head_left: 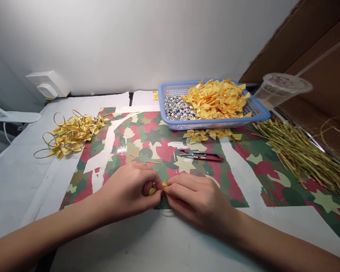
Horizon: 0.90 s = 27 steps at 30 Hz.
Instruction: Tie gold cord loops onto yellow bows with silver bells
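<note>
Low in the middle of the head view, my left hand (pixel 134 185) and my right hand (pixel 197 198) meet fingertip to fingertip. Both are closed in a pinch on a small yellow ribbon bow (pixel 152 191), which is mostly hidden behind the fingers. A thin cord loop (pixel 167 210) hangs below the fingertips. Just beyond my hands lie a pair of thread snips (pixel 202 155) and a few short cord bits (pixel 153 162). Several loose yellow bows (pixel 212 135) lie in front of the blue basket (pixel 215 122).
The basket holds a heap of yellow bows (pixel 218 99) and shiny silver beads or bells (pixel 178 108). At left is a pile of bows with gold loops (pixel 70 134). A bundle of gold cords (pixel 303 155), a tilted plastic cup (pixel 283 90) and cardboard (pixel 317 45) stand right.
</note>
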Available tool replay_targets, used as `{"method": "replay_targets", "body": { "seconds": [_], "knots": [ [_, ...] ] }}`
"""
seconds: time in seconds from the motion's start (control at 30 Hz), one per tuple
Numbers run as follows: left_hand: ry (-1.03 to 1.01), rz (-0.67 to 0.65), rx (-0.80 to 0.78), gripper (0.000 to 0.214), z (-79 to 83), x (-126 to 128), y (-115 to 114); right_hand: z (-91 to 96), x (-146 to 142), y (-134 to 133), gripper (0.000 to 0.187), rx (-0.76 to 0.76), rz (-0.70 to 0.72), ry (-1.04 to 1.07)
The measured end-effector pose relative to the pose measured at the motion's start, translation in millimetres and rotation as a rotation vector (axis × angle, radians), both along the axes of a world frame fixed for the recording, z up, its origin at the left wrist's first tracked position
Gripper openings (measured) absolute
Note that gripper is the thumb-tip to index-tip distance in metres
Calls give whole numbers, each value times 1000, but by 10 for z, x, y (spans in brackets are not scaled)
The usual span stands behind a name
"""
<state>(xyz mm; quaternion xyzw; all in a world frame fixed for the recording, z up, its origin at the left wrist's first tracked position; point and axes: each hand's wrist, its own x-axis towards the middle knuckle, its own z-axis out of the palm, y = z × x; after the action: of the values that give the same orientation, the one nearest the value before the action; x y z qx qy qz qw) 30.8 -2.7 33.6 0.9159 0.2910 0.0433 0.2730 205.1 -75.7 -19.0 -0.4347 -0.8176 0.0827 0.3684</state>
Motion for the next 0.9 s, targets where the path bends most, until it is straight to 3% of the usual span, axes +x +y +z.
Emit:
{"method": "replay_targets", "body": {
  "seconds": [0.23,0.37,0.57,0.73,0.83,0.9],
  "knots": [
    [-56,-39,93,13,-20,-29,-42,3,-11,11,20,-9,1,40],
    [-78,25,111,12,-35,-38,-42,15,-16,15,20,-98,-12,64],
    [-5,126,-27,10,-19,-22,-19,37,-18,23,14,-254,-30,164],
    [-72,109,-100,13,-84,-78,-36,43,-20,37,7,-315,-26,212],
    [-218,45,44,14,-185,-152,-47,36,-18,51,8,-334,5,199],
    [-317,-24,276,15,-252,-197,-47,30,-14,67,9,-326,35,195]
  ]
}}
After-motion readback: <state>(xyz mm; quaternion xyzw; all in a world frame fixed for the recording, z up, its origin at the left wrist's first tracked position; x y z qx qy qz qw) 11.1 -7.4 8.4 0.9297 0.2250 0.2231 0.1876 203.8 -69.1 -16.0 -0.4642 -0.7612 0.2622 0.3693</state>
